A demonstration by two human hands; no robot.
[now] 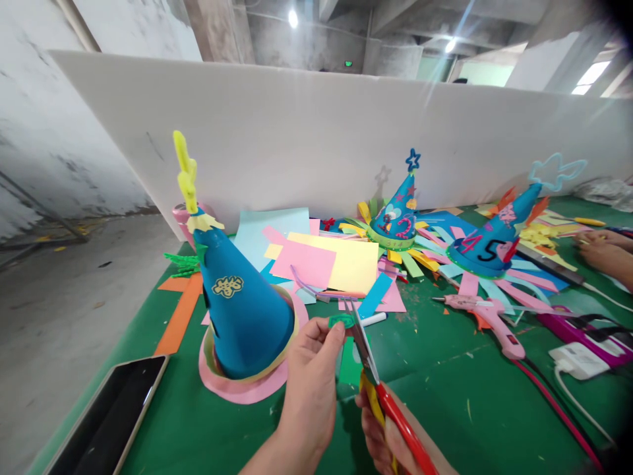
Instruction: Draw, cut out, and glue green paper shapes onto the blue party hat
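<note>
Between the thumb and fingers of my left hand is a small piece of green paper with dark lines on it. My right hand grips scissors with a red and a yellow handle. Their slightly parted blades point up and away, right beside the green piece. Left of my hands a blue paper cone hat leans on a pink brim, with a yellow topper and a gold-edged sticker. A strip of green paper lies on the table behind the scissors.
A phone lies front left. Pink and yellow paper sheets are piled in the middle. Two decorated hats stand farther back. At right are a pink glue gun, a power strip with cables, and another person's hands.
</note>
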